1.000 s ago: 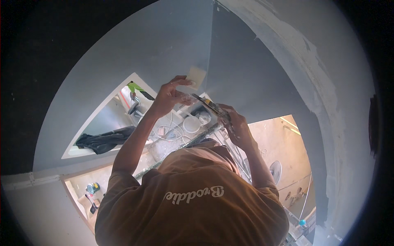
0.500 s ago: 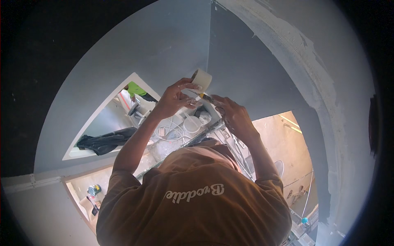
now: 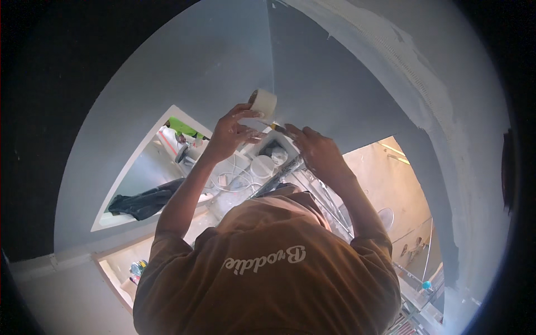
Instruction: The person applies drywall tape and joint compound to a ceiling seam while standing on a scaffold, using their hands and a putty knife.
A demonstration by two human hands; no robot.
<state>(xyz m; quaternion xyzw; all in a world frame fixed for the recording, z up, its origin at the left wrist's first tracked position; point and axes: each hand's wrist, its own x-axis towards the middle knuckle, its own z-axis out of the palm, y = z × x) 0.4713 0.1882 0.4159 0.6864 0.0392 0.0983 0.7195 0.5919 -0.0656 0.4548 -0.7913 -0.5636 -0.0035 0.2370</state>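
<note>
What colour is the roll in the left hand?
The roll is pale cream, best seen in the head view.

The left hand (image 3: 229,134) was raised to the lower left of the tape roll (image 3: 265,104), its upper fingers against the roll and its lower ones parted from them. The right hand (image 3: 319,149) stood to the roll's lower right, back turned up, fingers bent inward. The left forearm (image 3: 190,192) and right forearm (image 3: 364,204), both bare, slanted up toward the roll from either side.
</note>
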